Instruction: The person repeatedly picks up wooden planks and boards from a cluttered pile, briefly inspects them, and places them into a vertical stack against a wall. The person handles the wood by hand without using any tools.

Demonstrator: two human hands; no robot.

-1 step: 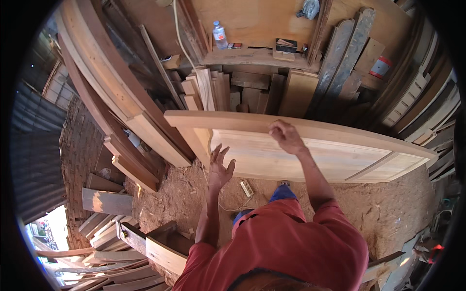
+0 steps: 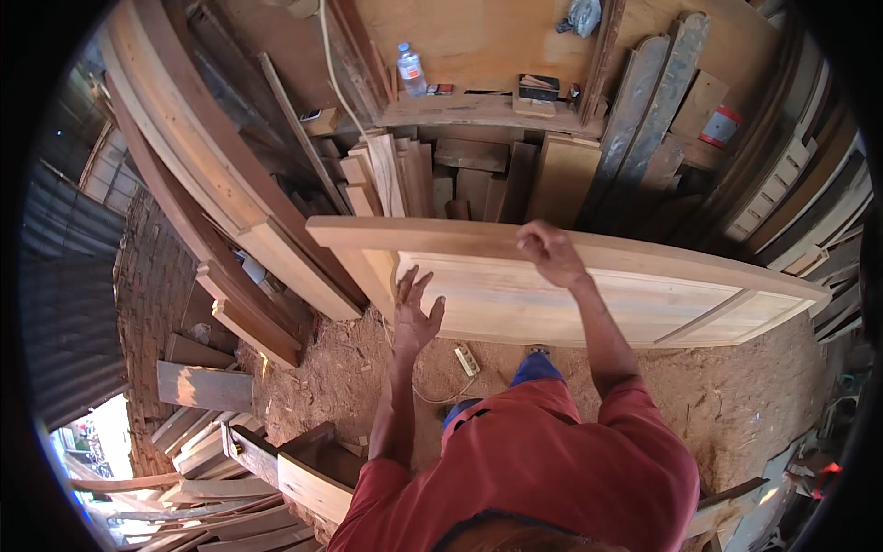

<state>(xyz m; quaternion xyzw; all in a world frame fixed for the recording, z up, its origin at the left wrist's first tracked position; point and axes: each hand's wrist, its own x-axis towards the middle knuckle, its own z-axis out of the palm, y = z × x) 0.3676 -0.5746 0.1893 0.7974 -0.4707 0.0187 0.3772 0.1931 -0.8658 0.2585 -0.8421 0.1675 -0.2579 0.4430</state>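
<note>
A pale wooden door panel (image 2: 515, 299) with a framed face stands on its long edge before me, its thick top rail (image 2: 441, 232) running from left to right. My right hand (image 2: 554, 258) is at the middle of that rail with its fingers curled closed; anything inside them is hidden. Close to the left end of the panel's face, my left hand (image 2: 418, 313) is open with its fingers spread and nothing in it. Whether its fingertips touch the wood, I cannot tell.
Long planks (image 2: 244, 207) lean at the left. A power strip (image 2: 467, 360) and cord lie on the dusty ground by my feet. Behind the panel, a shelf (image 2: 478, 111) holds a water bottle (image 2: 411, 70). Timber (image 2: 625, 129) leans at the back right; offcuts (image 2: 204, 385) lie at lower left.
My right hand has shifted slightly to the right along the top rail. The left hand looks much the same, and the whole view has tilted a little.
</note>
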